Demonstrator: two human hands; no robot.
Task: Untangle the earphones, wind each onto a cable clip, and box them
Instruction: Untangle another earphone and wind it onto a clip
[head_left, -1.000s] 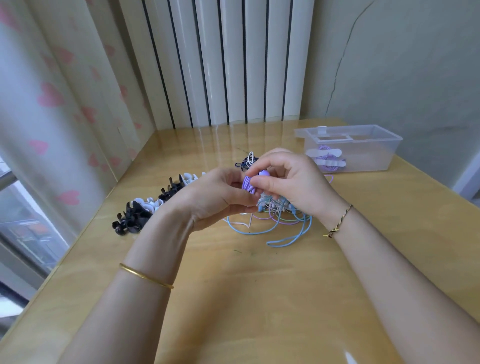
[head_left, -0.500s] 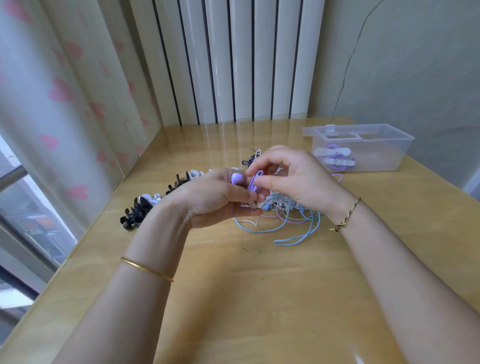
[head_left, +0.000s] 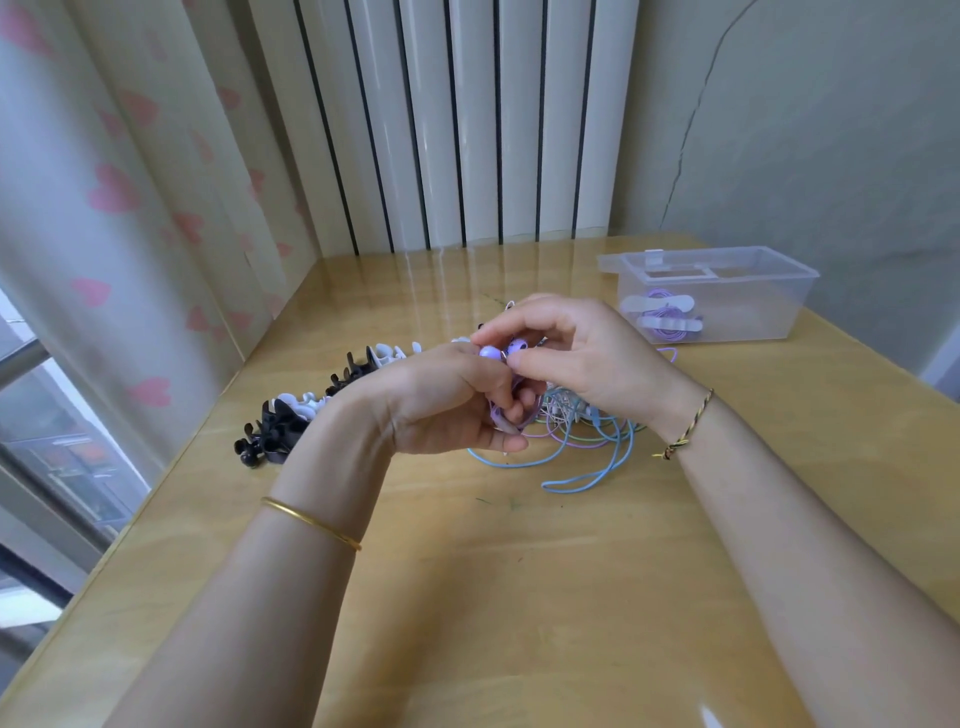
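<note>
Left hand (head_left: 447, 400): fingers curled round the purple wired earphones (head_left: 488, 352), held above the tangle.
Right hand (head_left: 587, 358): fingertips pinch one purple bud (head_left: 517, 347).
Risk: a tug could snag the pastel cable tangle (head_left: 587, 441), tightening its knots.

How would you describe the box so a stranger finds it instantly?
Start at the wooden table, then look to its far right corner. The box stands there, apart from the cable tangle: the only clear plastic container, with purple earphones wound on white clips inside.

Purple earphones (head_left: 500, 354) held above tangled cables (head_left: 589, 441), cable clips (head_left: 291, 418) lined beside, clear box (head_left: 753, 317) apart.
</note>
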